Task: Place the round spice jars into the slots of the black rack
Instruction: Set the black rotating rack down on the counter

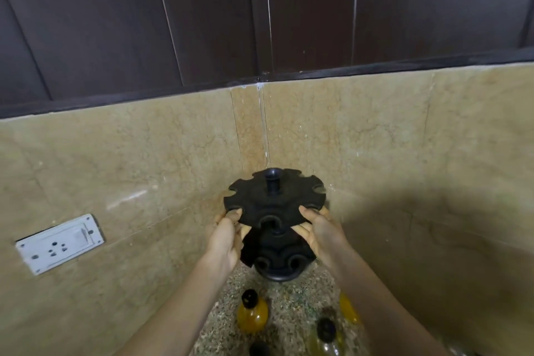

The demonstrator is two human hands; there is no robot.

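A black two-tier rack (274,202) with round slots along its rims stands in the corner of the speckled counter (291,303), and its slots hold nothing. My left hand (228,237) grips the left rim of its upper tier, thumb on top. My right hand (320,231) grips the right rim the same way. Round spice jars with black lids sit on the counter in front of the rack: an amber one (252,312) at the left, a yellow one (348,308) partly behind my right forearm, and a blurred one (326,332) near the bottom edge.
Beige marble walls (144,176) meet in the corner right behind the rack. A white wall socket (59,243) is set in the left wall. Dark wooden cabinets (202,14) hang above. Another dark lid (258,348) shows at the bottom edge.
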